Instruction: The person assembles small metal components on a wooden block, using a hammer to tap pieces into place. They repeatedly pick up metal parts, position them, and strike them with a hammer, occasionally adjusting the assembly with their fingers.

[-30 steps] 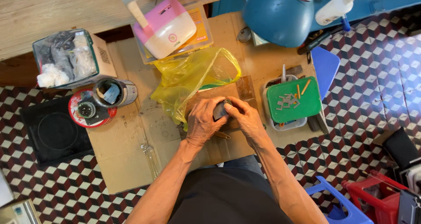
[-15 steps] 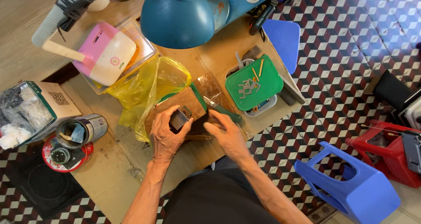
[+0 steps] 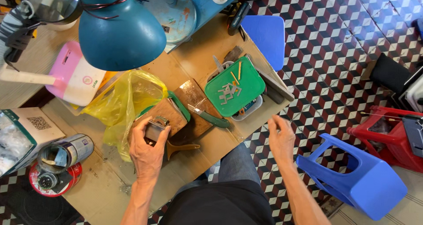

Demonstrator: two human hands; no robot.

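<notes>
The left hand (image 3: 147, 152) now pinches the small grey metal block (image 3: 155, 129) alone over the brown leather piece (image 3: 169, 115), since the right hand (image 3: 281, 139) has let go and swung out past the table edge (image 3: 246, 134), fingers loosely spread, apparently empty, leaving the green-handled knife (image 3: 210, 117) untouched.
</notes>
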